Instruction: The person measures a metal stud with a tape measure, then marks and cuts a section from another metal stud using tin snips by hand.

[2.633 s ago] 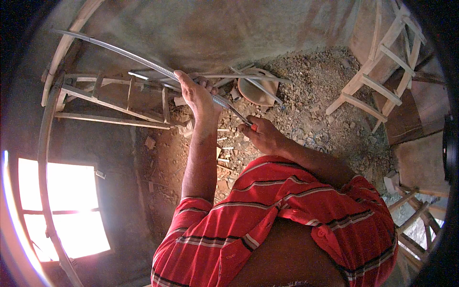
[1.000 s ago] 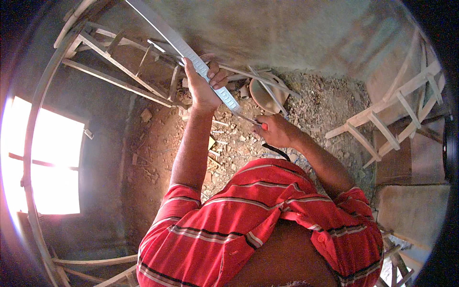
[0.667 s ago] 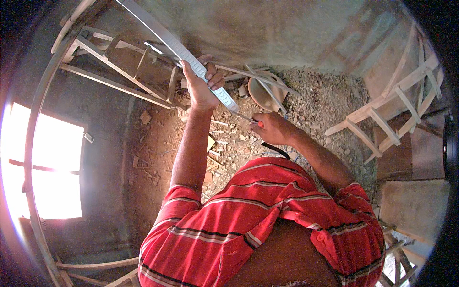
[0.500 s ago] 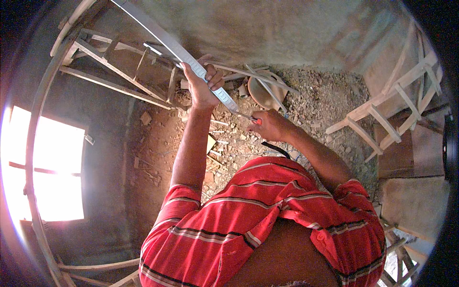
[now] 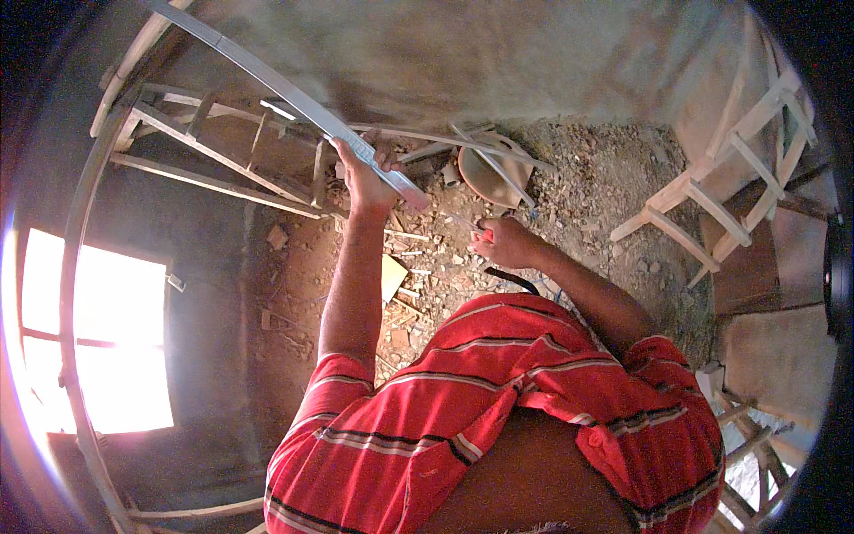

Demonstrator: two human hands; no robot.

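My left hand [image 5: 365, 182] is closed around a long, straight silver metal strip [image 5: 276, 82] close to its lower end. From there the strip runs up and away to the far left, past the edge of the picture. In my right hand [image 5: 511, 246] is a small hand tool [image 5: 486, 235] with a red-orange handle. Its thin metal tip points toward the strip's lower end, with a short gap between them. The exact kind of tool is too small to tell, and my fingers hide part of its handle.
Stony rubble [image 5: 605, 196] covers the floor, with a round tan basin [image 5: 489, 173] and sticks lying over it. Wooden ladder-like frames stand at the left [image 5: 213, 142] and right [image 5: 712, 191]. A bright window [image 5: 98, 338] is in the left wall. A yellow piece [image 5: 391, 278] lies below my left forearm.
The tool's tip has come away from the strip's lower end, as my right hand drew slightly back. My left hand and the strip have shifted a little to the left.
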